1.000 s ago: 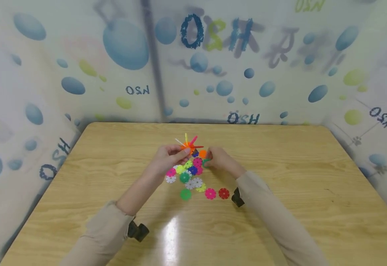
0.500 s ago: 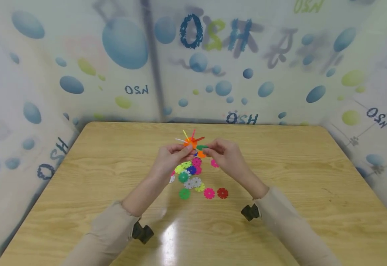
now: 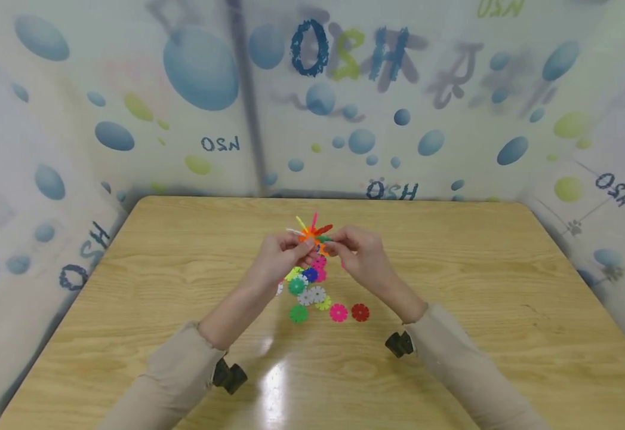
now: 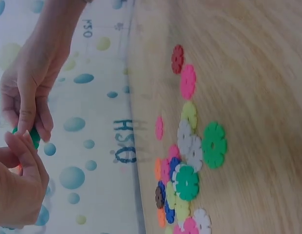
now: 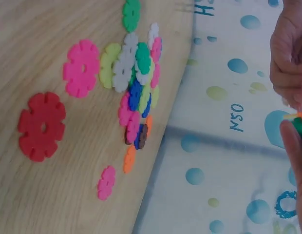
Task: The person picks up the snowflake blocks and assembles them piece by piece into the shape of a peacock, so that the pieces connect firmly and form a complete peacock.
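Observation:
My left hand (image 3: 280,260) pinches an orange notched plastic disc (image 3: 308,233) between thumb and fingers, up above the table. White, yellow, pink and red discs (image 3: 323,229) stick out from its edge like rays. On the right side, my right hand (image 3: 366,260) pinches a green notched disc (image 3: 324,239) right at the orange disc's edge. In the left wrist view the green disc (image 4: 34,137) shows between the fingertips of both hands, and most of the orange one is hidden. The right wrist view catches only part of the green disc (image 5: 300,125) at its border.
Below the hands, loose notched discs lie in an overlapping heap (image 4: 187,183) on the wooden table (image 3: 479,298). Nearer the front are a green disc (image 3: 298,313), a pink disc (image 3: 338,312) and a red disc (image 3: 360,312). A patterned wall (image 3: 317,119) stands behind the table.
My right hand has lifted the green disc from beside the heap and brought it up and left to the orange disc. My left hand has shifted slightly right, turning the rayed piece a little.

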{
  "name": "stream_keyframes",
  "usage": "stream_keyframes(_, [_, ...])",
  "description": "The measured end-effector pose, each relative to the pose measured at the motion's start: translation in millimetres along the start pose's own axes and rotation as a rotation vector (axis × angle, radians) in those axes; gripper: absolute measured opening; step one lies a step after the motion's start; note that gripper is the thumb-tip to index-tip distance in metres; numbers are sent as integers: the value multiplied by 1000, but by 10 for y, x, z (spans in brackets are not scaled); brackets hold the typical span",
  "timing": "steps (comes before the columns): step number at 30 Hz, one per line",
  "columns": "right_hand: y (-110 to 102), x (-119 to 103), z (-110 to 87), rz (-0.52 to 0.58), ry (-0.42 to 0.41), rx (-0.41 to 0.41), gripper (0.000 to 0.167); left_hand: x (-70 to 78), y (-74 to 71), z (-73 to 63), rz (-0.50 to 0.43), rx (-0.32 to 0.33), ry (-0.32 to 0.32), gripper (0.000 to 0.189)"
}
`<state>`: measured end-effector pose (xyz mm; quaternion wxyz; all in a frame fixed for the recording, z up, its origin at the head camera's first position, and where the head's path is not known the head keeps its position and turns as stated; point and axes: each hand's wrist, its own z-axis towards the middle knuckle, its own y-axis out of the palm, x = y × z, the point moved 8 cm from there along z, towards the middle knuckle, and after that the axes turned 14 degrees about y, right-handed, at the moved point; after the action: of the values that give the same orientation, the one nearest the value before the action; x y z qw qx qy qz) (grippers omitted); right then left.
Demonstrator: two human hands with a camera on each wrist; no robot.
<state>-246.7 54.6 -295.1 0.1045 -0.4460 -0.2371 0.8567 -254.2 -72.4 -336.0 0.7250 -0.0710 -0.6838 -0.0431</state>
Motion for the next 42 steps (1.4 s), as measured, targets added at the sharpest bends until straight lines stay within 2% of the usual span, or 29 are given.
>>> stream_keyframes(4, [-6, 2, 15, -6, 9, -8, 6, 24, -2, 9, 18, -5, 18, 24])
stream_keyframes(7, [18, 53, 61, -17, 80, -40, 11, -2, -48, 34, 22, -8, 15, 24])
stream_keyframes(10, [60, 214, 112, -42, 230, -111, 20, -41, -132, 54, 23, -4, -6, 23])
stream_keyframes(14, [127, 666, 134, -165, 466, -252, 21, -97, -248, 62, 49, -34, -40, 23])
stream_keyframes(18, [200, 1190, 43, -347, 701, -382, 29, -154, -258, 12, 117, -149, -68, 24])
stream_keyframes(22, [282, 1466, -90, -448, 847, -496, 36, -146, -231, -61, 191, -265, -49, 20])
stream_keyframes(24, [307, 1507, -107, -461, 861, -519, 34, -126, -228, -79, 204, -298, -22, 19])
stream_keyframes(26, [303, 1528, -102, -448, 888, -506, 31, -100, -223, -86, 196, -314, 1, 17])
stream_keyframes(31, [309, 1576, -73, -350, 948, -468, 31, -91, -202, -91, 173, -328, 1, 16])
stream_keyframes(37, [304, 1544, -26, -184, 909, -447, 27, -59, -146, -91, 69, -321, 36, 10])
stream_keyframes(40, [254, 1389, 40, -36, 870, -419, 28, -57, -137, -91, 20, -302, 40, 11])
stream_keyframes(42, [212, 1238, 100, 60, 842, -397, 30, -87, -138, -87, -8, -282, 18, 17])
